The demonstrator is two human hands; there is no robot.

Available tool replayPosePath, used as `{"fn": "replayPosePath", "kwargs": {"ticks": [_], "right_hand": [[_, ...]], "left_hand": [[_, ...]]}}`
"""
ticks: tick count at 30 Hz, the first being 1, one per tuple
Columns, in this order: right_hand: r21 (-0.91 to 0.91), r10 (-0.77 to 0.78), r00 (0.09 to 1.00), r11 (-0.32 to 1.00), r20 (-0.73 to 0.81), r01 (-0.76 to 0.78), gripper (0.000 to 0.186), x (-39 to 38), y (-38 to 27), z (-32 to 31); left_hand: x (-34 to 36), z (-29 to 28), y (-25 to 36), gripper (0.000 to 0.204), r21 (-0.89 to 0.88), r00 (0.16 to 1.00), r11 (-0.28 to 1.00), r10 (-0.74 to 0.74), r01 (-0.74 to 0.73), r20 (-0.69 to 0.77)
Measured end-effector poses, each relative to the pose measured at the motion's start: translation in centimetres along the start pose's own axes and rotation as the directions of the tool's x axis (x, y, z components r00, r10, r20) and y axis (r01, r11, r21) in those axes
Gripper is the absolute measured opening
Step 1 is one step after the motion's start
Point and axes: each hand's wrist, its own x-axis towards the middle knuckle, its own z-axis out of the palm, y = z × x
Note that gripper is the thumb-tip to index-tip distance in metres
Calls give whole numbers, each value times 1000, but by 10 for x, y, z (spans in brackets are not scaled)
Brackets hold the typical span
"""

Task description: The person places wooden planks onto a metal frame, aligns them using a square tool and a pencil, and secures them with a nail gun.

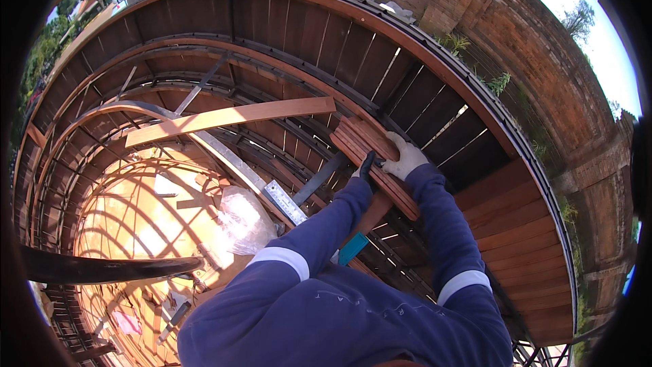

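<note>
Both gloved hands on the stack of wooden slats (370, 163), lying across the metal frame (272, 75) near the decked edge. Right hand (405, 158) clamped over it; left hand (365, 166) gripping its near side.

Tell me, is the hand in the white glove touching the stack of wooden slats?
Touching. In the head view, the right hand in its white glove lies flat on top of the stack of wooden slats, with no gap showing between glove and wood.

I see my right glove (405, 158) white and my left glove (367, 165) dark, both sleeves (445, 231) navy with 1 white band each, reddish-brown planks (370, 156), a pale orange board (231, 117), and red brick wall (543, 88).
</note>
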Motion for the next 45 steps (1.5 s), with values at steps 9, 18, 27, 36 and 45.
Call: {"fn": "replayPosePath", "kwargs": {"ticks": [9,18,27,36,45], "right_hand": [[-42,140,990,989,-8,-140,90,-1,-27,-6],[156,236,972,960,-3,-233,79,27,15,21],[514,93,983,842,160,-163,70,45,66,24],[565,75,989,814,125,-133,66,23,-16,-8],[416,49,997,907,60,-69,67,42,-118,8]], "left_hand": [[-6,-11,1,40,-43,976,997,77,-70,205],[-12,0,8,69,-67,995,998,15,-8,100],[-36,29,11,61,-96,954,995,56,-29,296],[-63,48,50,57,-66,970,997,49,-34,238],[-102,29,133,55,-92,939,979,199,-180,280]]}}
